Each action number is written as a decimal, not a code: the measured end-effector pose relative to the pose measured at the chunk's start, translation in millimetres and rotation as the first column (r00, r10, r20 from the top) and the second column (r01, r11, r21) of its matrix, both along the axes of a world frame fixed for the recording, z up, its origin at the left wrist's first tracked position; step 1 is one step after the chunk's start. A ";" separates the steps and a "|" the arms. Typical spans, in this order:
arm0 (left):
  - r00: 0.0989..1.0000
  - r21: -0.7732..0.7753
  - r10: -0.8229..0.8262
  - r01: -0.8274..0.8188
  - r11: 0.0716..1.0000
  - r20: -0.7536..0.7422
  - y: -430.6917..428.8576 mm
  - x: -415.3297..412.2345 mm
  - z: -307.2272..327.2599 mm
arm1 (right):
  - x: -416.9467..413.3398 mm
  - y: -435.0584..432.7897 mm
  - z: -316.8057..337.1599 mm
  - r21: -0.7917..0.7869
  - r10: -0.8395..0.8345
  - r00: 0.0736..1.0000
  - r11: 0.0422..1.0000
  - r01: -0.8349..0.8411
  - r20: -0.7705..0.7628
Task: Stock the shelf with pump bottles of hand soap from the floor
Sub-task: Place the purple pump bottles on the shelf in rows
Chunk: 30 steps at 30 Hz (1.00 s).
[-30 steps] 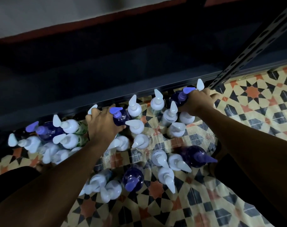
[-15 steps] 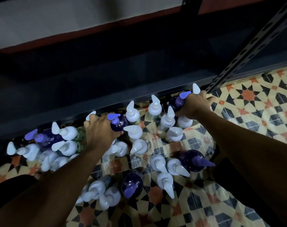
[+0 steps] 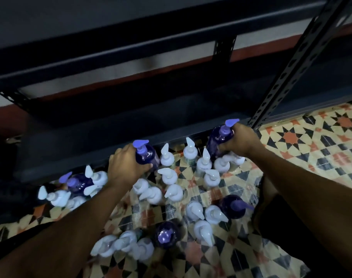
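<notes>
Bottles (image 3: 172, 192) stand crowded on the floor (image 3: 311, 141) before the shelf (image 3: 90, 137). The left hand (image 3: 125, 167) curls its fingers round a purple bottle (image 3: 148, 157); the right hand (image 3: 241, 140) grips a second purple bottle (image 3: 217, 141). I would raise both straight up, clear of the white neighbours, then set them deep on the shelf.

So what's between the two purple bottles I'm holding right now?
In the head view, three white-pump bottles stand on the tiled floor between the purple bottle in the left hand and the other purple bottle in the right hand.

Glossy plastic bottles (image 3: 147, 157), matt metal shelf (image 3: 291, 63)
</notes>
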<state>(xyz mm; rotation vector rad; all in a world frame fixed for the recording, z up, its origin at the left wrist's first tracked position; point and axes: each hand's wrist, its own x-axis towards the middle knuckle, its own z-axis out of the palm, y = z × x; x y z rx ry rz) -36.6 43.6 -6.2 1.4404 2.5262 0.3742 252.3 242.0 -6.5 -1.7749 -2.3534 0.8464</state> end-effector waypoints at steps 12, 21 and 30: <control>0.942 0.448 -0.041 -0.120 0.886 0.333 -34.5 20.9 164.7 | 13.0 -40.6 174.1 0.076 0.126 0.930 0.991 -0.106 -0.345; 0.680 0.544 -0.167 -0.389 0.744 0.714 -82.2 24.2 230.8 | 0.1 -125.8 272.1 -0.013 0.115 0.698 0.984 -0.175 -0.707; 0.197 0.327 -0.261 -0.581 0.745 0.945 -104.9 38.2 226.4 | -44.1 -181.4 247.4 -0.464 -0.318 0.426 0.833 -0.301 -0.847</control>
